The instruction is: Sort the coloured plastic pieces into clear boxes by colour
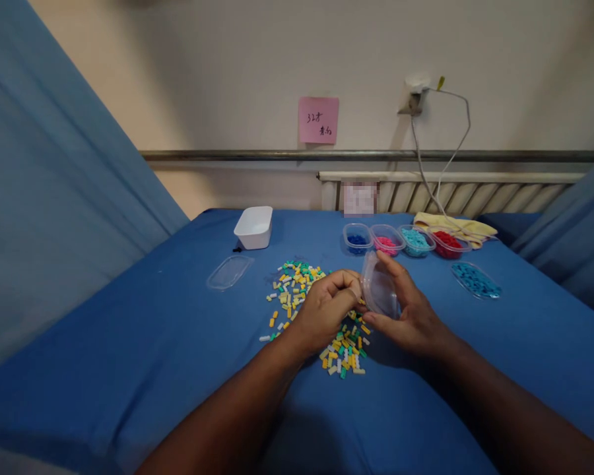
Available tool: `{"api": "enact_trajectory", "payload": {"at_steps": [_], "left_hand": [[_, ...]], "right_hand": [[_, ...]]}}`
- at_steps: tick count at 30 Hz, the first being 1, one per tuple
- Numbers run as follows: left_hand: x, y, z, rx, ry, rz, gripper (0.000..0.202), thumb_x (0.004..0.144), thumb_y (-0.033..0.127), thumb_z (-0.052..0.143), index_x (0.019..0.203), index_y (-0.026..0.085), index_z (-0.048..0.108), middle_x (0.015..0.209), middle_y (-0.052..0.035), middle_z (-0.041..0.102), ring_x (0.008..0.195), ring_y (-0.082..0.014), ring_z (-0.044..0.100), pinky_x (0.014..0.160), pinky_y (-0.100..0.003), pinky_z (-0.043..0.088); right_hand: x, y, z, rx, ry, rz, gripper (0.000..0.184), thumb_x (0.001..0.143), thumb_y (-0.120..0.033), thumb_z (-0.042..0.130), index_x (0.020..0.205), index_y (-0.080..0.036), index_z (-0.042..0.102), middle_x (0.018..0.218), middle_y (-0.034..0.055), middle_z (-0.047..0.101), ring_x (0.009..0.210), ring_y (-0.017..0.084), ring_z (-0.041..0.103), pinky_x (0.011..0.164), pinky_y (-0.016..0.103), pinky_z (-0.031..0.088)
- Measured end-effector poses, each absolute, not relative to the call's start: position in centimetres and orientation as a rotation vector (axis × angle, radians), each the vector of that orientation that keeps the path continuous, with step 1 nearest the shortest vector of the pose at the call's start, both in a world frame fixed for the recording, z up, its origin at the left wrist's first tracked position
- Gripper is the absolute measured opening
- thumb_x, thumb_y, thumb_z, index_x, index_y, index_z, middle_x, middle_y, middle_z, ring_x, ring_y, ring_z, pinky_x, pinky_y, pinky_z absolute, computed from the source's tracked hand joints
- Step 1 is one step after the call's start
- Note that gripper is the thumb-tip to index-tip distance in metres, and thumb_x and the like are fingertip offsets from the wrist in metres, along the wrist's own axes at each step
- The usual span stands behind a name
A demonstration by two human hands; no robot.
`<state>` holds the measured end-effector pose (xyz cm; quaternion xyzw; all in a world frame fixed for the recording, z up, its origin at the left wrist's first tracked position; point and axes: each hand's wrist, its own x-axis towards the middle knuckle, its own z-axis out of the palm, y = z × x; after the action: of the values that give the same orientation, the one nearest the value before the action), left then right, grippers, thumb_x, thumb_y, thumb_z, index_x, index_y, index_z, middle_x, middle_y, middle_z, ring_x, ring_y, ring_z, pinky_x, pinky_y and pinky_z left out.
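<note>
My right hand (410,313) grips a clear plastic container (379,288), tilted on its side above the blue cloth. My left hand (325,310) is closed in a pinch at the container's open mouth; what its fingertips hold is too small to make out. Both hands hover over a scattered pile of small yellow, green and white bricks (297,287), which runs on under my wrists to a second patch (344,353).
A row of clear tubs holds dark blue (357,239), pink (387,240), turquoise (416,240) and red pieces (447,243). A lid with blue pieces (475,280) lies right. A white tub (254,227) and a clear lid (230,272) sit left. Blue curtains hang on both sides.
</note>
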<state>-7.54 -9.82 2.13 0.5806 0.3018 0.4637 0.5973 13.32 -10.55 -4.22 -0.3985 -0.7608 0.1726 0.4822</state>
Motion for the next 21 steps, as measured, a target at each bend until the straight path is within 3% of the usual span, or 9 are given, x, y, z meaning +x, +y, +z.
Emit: {"api": "enact_trajectory", "payload": {"at_steps": [3,6,16,21], "left_hand": [[-7.8,-9.4,1.7,1.201,0.701,1.053,0.038,0.094,0.057,0.078,0.098,0.020,0.070,0.094,-0.0035,0.066,0.084,-0.0167,0.063,0.078,-0.029,0.054],[-8.0,-8.9,1.3,1.125,0.674,0.984,0.048,0.088,0.059,0.088,0.113,0.021,0.074,0.100,-0.0045,0.070,0.083,-0.0150,0.065,0.074,-0.025,0.053],[-8.2,-8.8,1.5,0.999,0.607,0.900,0.046,0.088,0.052,0.089,0.117,0.018,0.080,0.106,-0.0084,0.076,0.089,-0.0177,0.070,0.076,-0.027,0.058],[-8.4,-8.5,1.7,1.059,0.722,0.912,0.033,0.087,0.042,0.084,0.108,0.017,0.081,0.099,-0.0081,0.077,0.078,-0.0144,0.067,0.071,-0.025,0.055]], "right_hand": [[13.8,-10.7,-3.8,-0.922,-1.975,0.324,0.108,0.091,-0.042,0.086,0.179,-0.036,0.025,0.172,0.0148,0.049,0.155,0.042,0.053,0.124,0.065,0.052],[14.0,-11.0,-3.6,-0.873,-2.056,0.320,0.109,0.091,-0.043,0.087,0.179,-0.038,0.023,0.171,0.0134,0.049,0.154,0.041,0.054,0.125,0.063,0.051],[13.8,-11.4,-3.2,-0.809,-2.070,0.262,0.117,0.090,-0.050,0.091,0.181,-0.034,0.020,0.175,0.0157,0.045,0.158,0.043,0.049,0.126,0.065,0.050],[14.1,-11.3,-2.9,-0.804,-2.162,0.171,0.114,0.093,-0.051,0.089,0.181,-0.033,0.020,0.173,0.0173,0.048,0.156,0.042,0.052,0.124,0.066,0.052]]}}
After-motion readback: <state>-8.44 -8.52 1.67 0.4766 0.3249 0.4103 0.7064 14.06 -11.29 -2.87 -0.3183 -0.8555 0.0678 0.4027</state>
